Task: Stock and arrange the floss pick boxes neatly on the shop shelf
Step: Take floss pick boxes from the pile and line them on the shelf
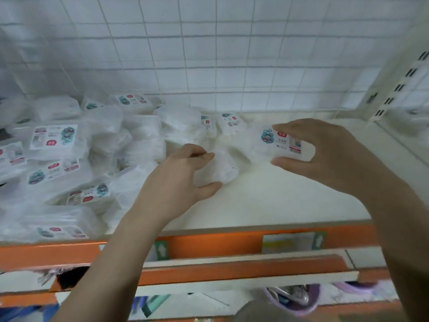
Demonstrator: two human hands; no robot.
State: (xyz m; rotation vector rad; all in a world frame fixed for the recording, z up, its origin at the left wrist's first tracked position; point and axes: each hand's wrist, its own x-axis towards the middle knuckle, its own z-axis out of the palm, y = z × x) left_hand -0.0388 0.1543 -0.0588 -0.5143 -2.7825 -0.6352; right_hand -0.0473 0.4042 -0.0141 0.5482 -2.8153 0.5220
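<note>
Hands each hold a floss pick box over the white shelf (267,201): the left hand (181,182) curls round a plain-faced box (218,168) resting on the shelf, while the right hand (325,154) pinches a labelled box (281,145) between thumb and fingers, near the back. A loose heap of boxes (76,159) crowds the shelf's left side before the wire grid backing (209,54). Judging by this, placing is underway; next, both boxes want setting square, side by side, labels facing alike.

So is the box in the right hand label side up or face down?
Label side up. The right hand grips the box with its printed label, cartoon badge and barcode facing the camera, tilted slightly above the shelf.
</note>
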